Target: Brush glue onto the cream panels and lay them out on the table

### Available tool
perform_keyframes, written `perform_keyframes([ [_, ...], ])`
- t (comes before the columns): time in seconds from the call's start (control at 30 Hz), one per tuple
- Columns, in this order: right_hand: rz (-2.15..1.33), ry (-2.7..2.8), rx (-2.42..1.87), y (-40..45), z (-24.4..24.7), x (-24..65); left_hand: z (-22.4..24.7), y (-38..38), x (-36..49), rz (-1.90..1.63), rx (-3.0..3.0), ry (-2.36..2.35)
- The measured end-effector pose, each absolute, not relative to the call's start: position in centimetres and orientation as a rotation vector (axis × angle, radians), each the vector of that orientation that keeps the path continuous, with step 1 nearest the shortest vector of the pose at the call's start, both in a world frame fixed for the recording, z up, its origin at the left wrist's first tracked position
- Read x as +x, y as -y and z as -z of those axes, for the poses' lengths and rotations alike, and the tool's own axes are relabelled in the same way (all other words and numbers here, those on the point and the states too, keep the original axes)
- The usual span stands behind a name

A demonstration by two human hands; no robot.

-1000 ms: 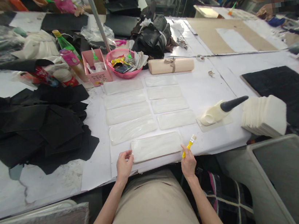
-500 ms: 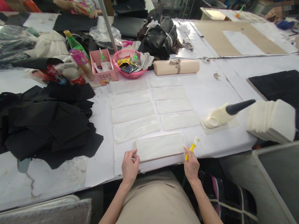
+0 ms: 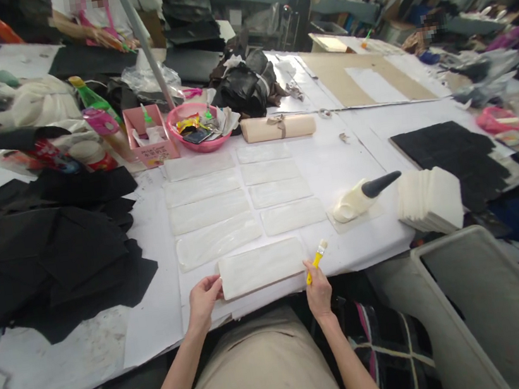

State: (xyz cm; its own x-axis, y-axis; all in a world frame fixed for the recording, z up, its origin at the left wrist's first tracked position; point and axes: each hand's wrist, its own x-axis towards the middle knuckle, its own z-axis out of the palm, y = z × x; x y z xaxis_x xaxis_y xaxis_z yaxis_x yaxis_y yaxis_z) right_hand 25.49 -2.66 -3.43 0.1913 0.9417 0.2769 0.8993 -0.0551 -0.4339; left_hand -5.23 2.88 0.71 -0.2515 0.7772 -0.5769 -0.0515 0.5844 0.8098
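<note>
A white rectangular panel (image 3: 263,267) lies near the table's front edge, slightly tilted in view. My left hand (image 3: 203,302) pinches its left end between thumb and fingers. My right hand (image 3: 318,289) is closed round a yellow-handled brush (image 3: 317,261), bristles pointing up, with fingertips at the panel's right corner. Beyond the panel, two columns of translucent white strips (image 3: 211,213) lie on the white table covering. To the right a cream bottle with a black nozzle (image 3: 353,200) lies on a small pale sheet, beside a stack of white pieces (image 3: 430,201).
Black cut pieces (image 3: 51,247) pile up at left. Behind the strips are a pink box (image 3: 151,152), a pink basket (image 3: 205,143) and a beige roll (image 3: 278,127). A grey bin (image 3: 498,303) stands at front right. Another person's arm (image 3: 92,33) shows at the back left.
The view has turned to the right, so the things on the table appear further left. Both hands remain at the panel's ends, and the brush is still in my right hand.
</note>
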Motion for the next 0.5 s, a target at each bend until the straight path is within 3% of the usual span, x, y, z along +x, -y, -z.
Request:
perform_keyframes([
  [0.2, -0.115, 1.731, -1.934, 3.5, 2.8, 26.2, -3.1, -3.5, -5.7, -0.822, 0.887, -1.634],
  [0.5, -0.027, 1.614, -1.982, 6.0, 2.5, 29.4, -12.3, -7.2, -2.3, -0.750, 1.084, -1.299],
])
